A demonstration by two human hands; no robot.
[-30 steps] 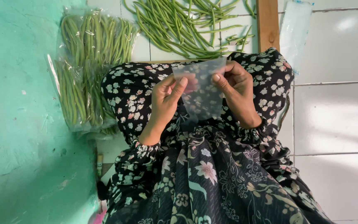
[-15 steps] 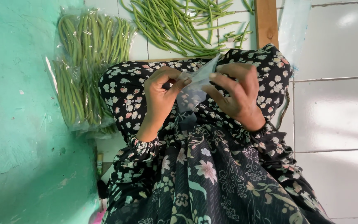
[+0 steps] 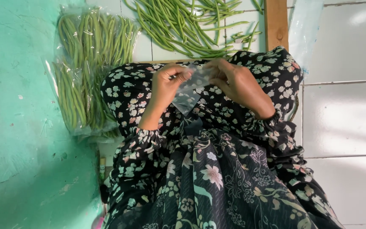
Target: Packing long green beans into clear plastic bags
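Hands both on one small clear plastic bag (image 3: 190,91), held over the lap of a black floral dress (image 3: 200,178). Left hand (image 3: 166,87) pinches the bag's upper left edge between thumb and fingers, grip clenched on the film. Right hand (image 3: 234,82) grasps the upper right edge, fingers curled over the top, grip also clenched on the bag. Bag hangs between the two grips, its lower corner pointing down toward the lap; looks empty, but contents hard to tell through the film. Beyond the grips, further from the body, one loose pile of green beans (image 3: 183,27) lies spread on the white tiled floor (image 3: 344,118), too many to count. Left of the left grip, clear packed bags of green beans (image 3: 87,68) lie side by side by the green wall (image 3: 18,135); at least two, exact count unclear since they overlap. One wooden plank (image 3: 275,23) stands just beyond the right grip, touching the pile's right edge. One more clear plastic sheet or bag (image 3: 303,32) lies right of the plank, well apart from the grips.
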